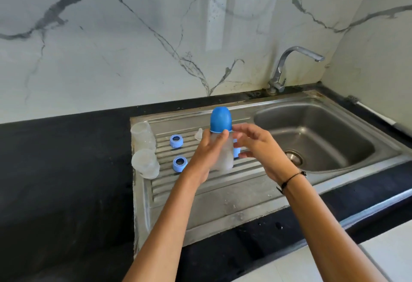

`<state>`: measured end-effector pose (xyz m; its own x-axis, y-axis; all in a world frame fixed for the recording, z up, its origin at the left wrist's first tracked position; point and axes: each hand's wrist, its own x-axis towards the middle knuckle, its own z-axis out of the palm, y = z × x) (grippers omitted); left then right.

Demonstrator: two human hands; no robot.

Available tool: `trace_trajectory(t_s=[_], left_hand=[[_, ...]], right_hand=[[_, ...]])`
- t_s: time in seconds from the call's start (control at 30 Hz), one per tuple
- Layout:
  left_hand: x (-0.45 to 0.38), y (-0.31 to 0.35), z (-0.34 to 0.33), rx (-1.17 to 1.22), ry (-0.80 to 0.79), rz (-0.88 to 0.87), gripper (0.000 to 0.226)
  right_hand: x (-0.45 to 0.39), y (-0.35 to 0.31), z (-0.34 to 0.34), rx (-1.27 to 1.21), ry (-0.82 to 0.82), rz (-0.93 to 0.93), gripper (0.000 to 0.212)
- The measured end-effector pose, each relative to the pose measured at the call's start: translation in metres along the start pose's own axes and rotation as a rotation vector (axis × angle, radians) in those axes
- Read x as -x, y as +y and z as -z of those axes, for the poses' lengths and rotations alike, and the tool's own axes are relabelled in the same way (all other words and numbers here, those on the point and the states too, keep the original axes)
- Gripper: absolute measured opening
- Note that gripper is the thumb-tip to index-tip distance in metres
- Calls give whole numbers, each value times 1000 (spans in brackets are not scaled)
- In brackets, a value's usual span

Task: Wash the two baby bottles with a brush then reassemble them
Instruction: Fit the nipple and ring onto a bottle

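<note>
My left hand (pixel 206 152) grips a clear baby bottle (pixel 223 159) upright over the draining board; a blue dome cap (pixel 221 119) sits on its top. My right hand (pixel 256 145) hovers just right of the bottle with fingers spread and relaxed, holding nothing. Two blue screw rings (pixel 176 141) (pixel 179 164) lie on the ribbed board. A clear teat (pixel 198 134) stands behind the bottle. Two clear containers (pixel 142 134) (pixel 145 163) stand at the board's left edge. Another blue part (pixel 236 152) shows partly behind the bottle.
The steel sink (pixel 316 134) with its drain (pixel 293 157) lies to the right, a chrome tap (pixel 289 67) behind it. Black countertop (pixel 66 170) surrounds the draining board (pixel 200 203). A marble wall rises behind.
</note>
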<state>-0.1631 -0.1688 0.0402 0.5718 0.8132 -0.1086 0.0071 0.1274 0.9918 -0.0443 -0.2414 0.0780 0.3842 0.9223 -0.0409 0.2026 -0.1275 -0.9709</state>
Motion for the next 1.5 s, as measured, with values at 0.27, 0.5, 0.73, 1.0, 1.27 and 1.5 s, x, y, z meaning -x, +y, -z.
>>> trace_trajectory(t_s=[0.27, 0.5, 0.73, 1.0, 1.27, 1.5], left_hand=[[-7, 12, 2, -130, -92, -75, 48], [-75, 60, 14, -373, 7, -122, 67], [-181, 65, 23, -355, 61, 39, 45], [-246, 20, 30, -329, 64, 264, 44], [-252, 1, 26, -378, 38, 318, 55], [-242, 8, 18, -409, 48, 348, 68]], right_hand=[[-22, -2, -4, 199, 123, 142, 46], [-92, -30, 3, 202, 188, 230, 53], [-205, -21, 5, 325, 153, 153, 49], [-277, 30, -6, 440, 77, 63, 49], [-285, 55, -7, 433, 57, 54, 51], [-280, 57, -8, 443, 40, 27, 53]])
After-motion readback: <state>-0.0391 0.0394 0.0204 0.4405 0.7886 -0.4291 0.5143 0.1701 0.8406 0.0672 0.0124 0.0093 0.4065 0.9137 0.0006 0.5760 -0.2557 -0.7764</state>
